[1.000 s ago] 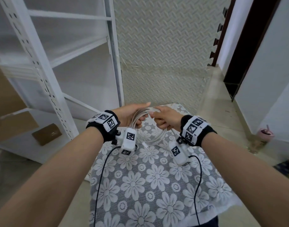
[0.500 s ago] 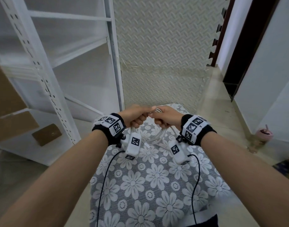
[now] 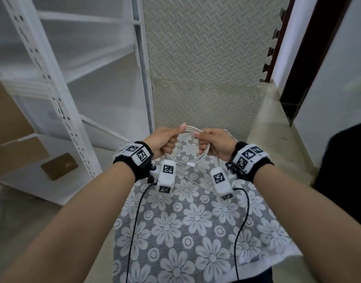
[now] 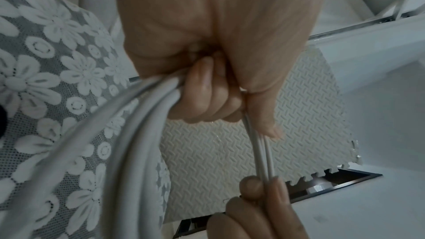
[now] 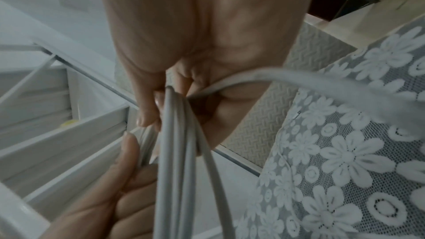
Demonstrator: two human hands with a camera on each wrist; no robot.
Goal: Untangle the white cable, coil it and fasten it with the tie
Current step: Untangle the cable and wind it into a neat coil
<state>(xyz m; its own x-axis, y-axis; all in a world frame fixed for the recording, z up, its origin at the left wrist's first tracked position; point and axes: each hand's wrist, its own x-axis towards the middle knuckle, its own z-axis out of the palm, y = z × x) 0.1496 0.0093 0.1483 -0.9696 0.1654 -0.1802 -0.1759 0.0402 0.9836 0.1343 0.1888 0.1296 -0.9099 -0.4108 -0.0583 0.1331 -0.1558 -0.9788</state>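
The white cable (image 3: pixel 191 129) is gathered into a coil of several loops held above the far end of the table. My left hand (image 3: pixel 165 139) grips the coil's left side in a fist, thumb on top. My right hand (image 3: pixel 213 140) grips the right side, thumb and fingers closed round the strands. Between the fists runs a short taut bundle of strands (image 4: pixel 262 157). The lower part of the coil (image 3: pixel 196 160) hangs under the hands, with a connector end (image 3: pixel 191 164) showing. In the right wrist view the loops (image 5: pixel 179 152) pass through my fingers. No tie is visible.
A table with a grey floral lace cloth (image 3: pixel 196 221) lies below the hands. A white metal shelf rack (image 3: pixel 73 88) stands to the left with cardboard boxes (image 3: pixel 59 166). Textured foam mats (image 3: pixel 206 68) cover the floor ahead. A dark door frame (image 3: pixel 310 58) is at the right.
The hands came together on the coil, then drew slightly apart and rose, stretching a short bundle of strands between them. The left hand went from a loose hold to a closed fist.
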